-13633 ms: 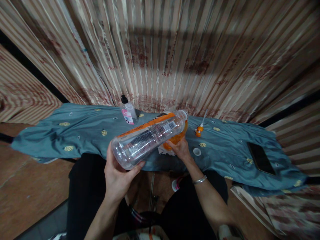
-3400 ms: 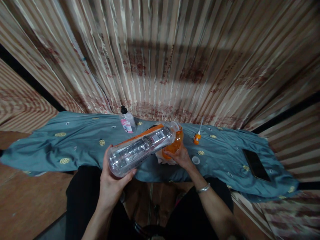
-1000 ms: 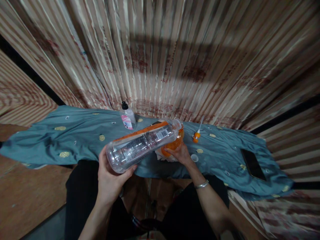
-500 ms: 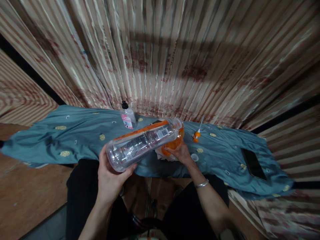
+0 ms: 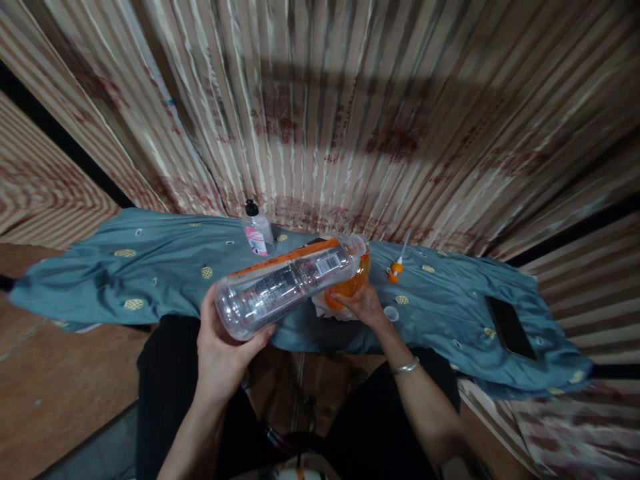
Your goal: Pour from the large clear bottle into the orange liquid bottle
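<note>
My left hand (image 5: pixel 227 357) is wrapped round the base of a large clear plastic bottle (image 5: pixel 280 287) with an orange-edged label. The bottle tilts, its open mouth to the right over the top of an orange bottle (image 5: pixel 347 293). Around that orange bottle my right hand (image 5: pixel 363 305) is closed, steadying it on the cloth; the clear bottle hides part of it. White crumpled tissue (image 5: pixel 333 311) lies under the orange bottle. Beside my right wrist is a small translucent cap (image 5: pixel 391 313). An orange pump head with a tube (image 5: pixel 395 270) lies farther right.
A teal cloth (image 5: pixel 170 267) with pineapple prints covers the narrow table. At its back stands a clear bottle with a black pump and pink label (image 5: pixel 257 230). On the right lies a black phone (image 5: pixel 510 328). Striped curtains (image 5: pixel 320 120) hang close behind.
The view has shifted very slightly. Both hands keep their hold, and the tilted clear bottle stays over the orange bottle with hardly any change.
</note>
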The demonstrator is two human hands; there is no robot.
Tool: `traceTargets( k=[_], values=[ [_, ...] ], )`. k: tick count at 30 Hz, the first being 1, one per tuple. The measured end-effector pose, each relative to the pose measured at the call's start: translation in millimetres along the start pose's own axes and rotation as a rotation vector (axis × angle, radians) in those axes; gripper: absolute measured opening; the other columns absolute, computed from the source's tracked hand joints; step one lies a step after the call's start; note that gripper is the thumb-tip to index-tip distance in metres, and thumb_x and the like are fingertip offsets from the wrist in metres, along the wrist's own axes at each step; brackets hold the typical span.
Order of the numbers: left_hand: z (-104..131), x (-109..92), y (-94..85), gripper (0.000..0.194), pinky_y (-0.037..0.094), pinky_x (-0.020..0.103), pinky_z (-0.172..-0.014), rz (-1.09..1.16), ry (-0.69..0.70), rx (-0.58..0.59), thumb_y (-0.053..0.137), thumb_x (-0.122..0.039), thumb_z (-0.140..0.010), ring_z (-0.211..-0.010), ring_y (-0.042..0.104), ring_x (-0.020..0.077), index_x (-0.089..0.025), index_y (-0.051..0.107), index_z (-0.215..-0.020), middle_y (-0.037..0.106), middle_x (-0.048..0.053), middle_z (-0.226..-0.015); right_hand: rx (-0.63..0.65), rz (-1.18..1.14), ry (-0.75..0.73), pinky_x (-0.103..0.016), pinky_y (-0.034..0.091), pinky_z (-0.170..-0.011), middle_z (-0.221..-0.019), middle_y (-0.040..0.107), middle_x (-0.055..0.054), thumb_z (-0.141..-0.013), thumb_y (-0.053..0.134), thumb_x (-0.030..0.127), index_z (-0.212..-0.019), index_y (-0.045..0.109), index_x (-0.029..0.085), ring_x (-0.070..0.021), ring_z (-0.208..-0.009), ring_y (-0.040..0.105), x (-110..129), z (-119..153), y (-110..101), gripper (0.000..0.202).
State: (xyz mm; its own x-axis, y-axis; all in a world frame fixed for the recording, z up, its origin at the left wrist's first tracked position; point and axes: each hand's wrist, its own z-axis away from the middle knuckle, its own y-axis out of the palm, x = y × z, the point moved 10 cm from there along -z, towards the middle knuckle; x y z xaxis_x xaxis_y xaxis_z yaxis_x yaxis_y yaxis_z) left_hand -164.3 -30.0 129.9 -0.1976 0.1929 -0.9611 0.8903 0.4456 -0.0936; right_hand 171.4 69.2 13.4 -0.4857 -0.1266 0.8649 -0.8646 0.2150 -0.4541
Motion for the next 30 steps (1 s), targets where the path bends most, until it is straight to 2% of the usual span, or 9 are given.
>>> traceTargets(
  k=[15, 19, 22, 30],
  values=[
    [-1.5, -3.8, 4.3, 0.095, 0.059, 0.043, -0.107, 0.011, 0.025, 0.024, 0.098, -0.035, -0.052, -0.127, 0.071, 0.0353, -0.014, 0.060, -0.136, 0.069, 0.020, -0.141, 0.005, -0.059, -0.024, -0.063, 0.063, -0.101, -0.124, 0.079, -0.015, -0.065, 0.088, 0.054, -0.133, 0.061, 0.021, -0.0410, -0.112, 0.078, 2.7, 0.4, -1.2, 0.079],
    [-1.3, -6.1, 4.2, 0.094, 0.061, 0.042, -0.103, 0.009, 0.035, 0.027, 0.098, -0.035, -0.052, -0.123, 0.073, 0.0345, -0.014, 0.061, -0.136, 0.071, 0.020, -0.137, 0.004, -0.036, -0.015, -0.059, 0.063, -0.102, -0.126, 0.079, -0.015, -0.065, 0.087, 0.056, -0.134, 0.061, 0.020, -0.0395, -0.114, 0.077, 3.4, 0.3, -1.8, 0.082],
    [-0.9, -7.6, 4.4, 0.094, 0.059, 0.043, -0.106, -0.001, 0.045, 0.029, 0.098, -0.035, -0.053, -0.126, 0.071, 0.0347, -0.014, 0.061, -0.137, 0.069, 0.020, -0.141, 0.005, -0.027, -0.013, -0.057, 0.063, -0.103, -0.127, 0.079, -0.015, -0.065, 0.088, 0.057, -0.132, 0.062, 0.020, -0.0385, -0.115, 0.077, 3.3, 0.0, -1.2, 0.081],
    [-1.1, -8.9, 4.1, 0.095, 0.060, 0.043, -0.104, 0.010, 0.055, 0.030, 0.098, -0.034, -0.053, -0.126, 0.071, 0.0355, -0.014, 0.060, -0.138, 0.069, 0.020, -0.140, -0.019, -0.018, -0.041, -0.059, 0.063, -0.102, -0.126, 0.079, -0.016, -0.064, 0.089, 0.059, -0.127, 0.066, 0.021, -0.0392, -0.115, 0.077, 1.5, -1.2, -1.4, 0.077]
  ],
)
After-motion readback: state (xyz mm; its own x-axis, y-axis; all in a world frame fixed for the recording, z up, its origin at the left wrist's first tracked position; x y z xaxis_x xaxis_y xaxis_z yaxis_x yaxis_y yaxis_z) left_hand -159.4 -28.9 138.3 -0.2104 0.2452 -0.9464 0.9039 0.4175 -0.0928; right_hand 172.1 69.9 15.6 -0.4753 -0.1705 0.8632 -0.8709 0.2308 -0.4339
